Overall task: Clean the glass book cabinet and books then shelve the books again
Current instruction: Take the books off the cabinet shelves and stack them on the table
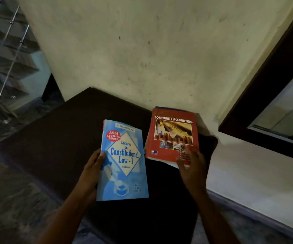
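A blue book titled "Lectures on Constitutional Law - I" is held face up over a dark table. My left hand grips its left edge, thumb on the cover. To its right a red book titled "Corporate Accounting" lies on top of a small stack of books against the wall. My right hand hovers at the red book's lower right corner with fingers spread and blurred; whether it touches the cover I cannot tell.
A stained cream wall rises right behind the table. A dark-framed glass panel sits at the right above a pale ledge. A staircase with metal railing is at the far left.
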`<state>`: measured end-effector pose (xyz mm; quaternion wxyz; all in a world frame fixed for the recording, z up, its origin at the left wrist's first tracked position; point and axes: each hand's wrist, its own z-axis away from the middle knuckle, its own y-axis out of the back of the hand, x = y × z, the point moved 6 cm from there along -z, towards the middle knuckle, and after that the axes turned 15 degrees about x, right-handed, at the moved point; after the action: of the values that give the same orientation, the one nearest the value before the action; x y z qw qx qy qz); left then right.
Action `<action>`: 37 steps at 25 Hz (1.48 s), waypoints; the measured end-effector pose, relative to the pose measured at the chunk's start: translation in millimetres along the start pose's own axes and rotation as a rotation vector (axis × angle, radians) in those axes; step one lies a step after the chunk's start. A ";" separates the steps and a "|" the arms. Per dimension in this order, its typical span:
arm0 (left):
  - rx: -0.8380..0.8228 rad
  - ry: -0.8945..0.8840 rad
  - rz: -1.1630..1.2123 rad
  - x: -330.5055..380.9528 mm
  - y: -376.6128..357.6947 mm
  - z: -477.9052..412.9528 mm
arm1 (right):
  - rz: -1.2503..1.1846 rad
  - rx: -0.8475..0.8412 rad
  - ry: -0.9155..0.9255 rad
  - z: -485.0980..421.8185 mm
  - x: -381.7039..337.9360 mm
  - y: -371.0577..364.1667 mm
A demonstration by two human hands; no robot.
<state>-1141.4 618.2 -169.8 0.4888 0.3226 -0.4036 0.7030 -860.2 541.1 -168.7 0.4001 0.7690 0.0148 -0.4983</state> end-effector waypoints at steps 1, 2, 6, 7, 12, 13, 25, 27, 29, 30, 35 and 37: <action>-0.011 0.007 0.025 0.1 4.6 4.7 | -0.054 -0.044 0.015 27.5 -10.0 0.1; -0.037 0.028 0.041 -0.5 7.5 9.7 | -0.147 -0.150 -0.046 49.5 -16.0 -6.5; -0.138 0.288 0.111 -20.5 2.6 22.6 | -0.732 -0.837 -0.649 105.8 -45.0 -43.2; -0.154 0.330 0.118 -23.9 -4.9 25.6 | -0.789 -0.849 -0.642 102.4 -46.6 -47.9; -0.166 -0.077 -0.188 -22.5 -43.1 0.5 | -0.579 -0.243 -0.248 23.8 -33.6 -30.3; -0.164 -0.314 -0.472 -27.6 -44.9 -10.8 | -0.613 -0.175 -0.234 7.9 -33.0 -23.6; -0.081 -0.846 -1.583 -110.3 -16.7 -50.4 | 0.188 0.078 -0.148 -91.0 16.3 -30.9; -0.038 -0.887 -1.545 -106.6 -17.0 -49.5 | 0.213 0.109 -0.163 -80.1 10.6 -29.8; -0.017 -0.911 -1.489 -102.2 -17.9 -50.5 | 0.155 0.177 -0.136 -62.0 5.7 -22.1; -0.024 -0.915 -1.452 -100.0 -18.8 -51.3 | 0.112 0.236 -0.108 -51.0 5.2 -15.2; -0.192 -0.900 -1.110 -102.7 -7.5 -26.1 | -0.088 0.217 0.039 61.6 29.0 21.8; -0.294 -0.891 -1.022 -100.0 -25.2 10.8 | -0.146 0.054 -0.053 90.9 58.7 50.3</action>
<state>-1085.5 570.9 -243.2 0.5850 0.6604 -0.4543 0.1233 -878.1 427.6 -200.8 0.3422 0.7630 0.0471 -0.5464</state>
